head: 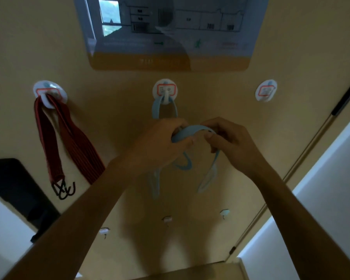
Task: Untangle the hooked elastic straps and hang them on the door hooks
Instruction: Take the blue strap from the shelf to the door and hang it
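Note:
Three round white door hooks sit in a row on the tan door. From the left hook (49, 93) hang red elastic straps (69, 142) with black metal hooks (64, 189) at their lower ends. A light blue strap (190, 131) loops over the middle hook (165, 91) and runs down into both hands. My left hand (162, 142) grips the blue strap from the left. My right hand (226, 138) pinches it from the right. Loose blue ends dangle below the hands. The right hook (266, 90) carries nothing.
A glossy floor-plan sign (170, 31) is fixed above the hooks. Three small white clips (167, 219) sit lower on the door. A black object (14, 188) is at the left edge. The door's edge and a white wall (321, 199) lie to the right.

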Motion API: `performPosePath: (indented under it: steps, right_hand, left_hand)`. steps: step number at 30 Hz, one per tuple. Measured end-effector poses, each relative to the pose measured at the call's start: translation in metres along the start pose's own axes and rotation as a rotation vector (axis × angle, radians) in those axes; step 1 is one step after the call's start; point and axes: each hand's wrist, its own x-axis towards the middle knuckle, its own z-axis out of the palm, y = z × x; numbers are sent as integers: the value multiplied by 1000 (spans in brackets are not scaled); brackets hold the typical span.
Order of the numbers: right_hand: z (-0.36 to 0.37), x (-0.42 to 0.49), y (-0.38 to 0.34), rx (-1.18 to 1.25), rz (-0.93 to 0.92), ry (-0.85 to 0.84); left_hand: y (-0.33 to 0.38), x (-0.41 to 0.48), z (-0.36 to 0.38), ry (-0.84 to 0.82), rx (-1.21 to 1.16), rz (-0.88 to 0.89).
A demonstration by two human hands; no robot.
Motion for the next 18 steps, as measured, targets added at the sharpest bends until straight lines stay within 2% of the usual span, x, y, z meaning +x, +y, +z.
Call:
performPosePath:
  steps: [3,10,15,18]
  right_hand:
    - [-28,-4,13,43,31,43]
    - [-102,-2,51,-125,47,104]
    - [-147,21,65,-145,-27,196]
    - [-166,38,72,-166,-105,259]
  left_hand:
    - [15,16,17,-12,12,2]
    - [62,78,60,53,5,-26]
    - [90,124,79,194,55,42]
    - [98,142,86,222,68,65]
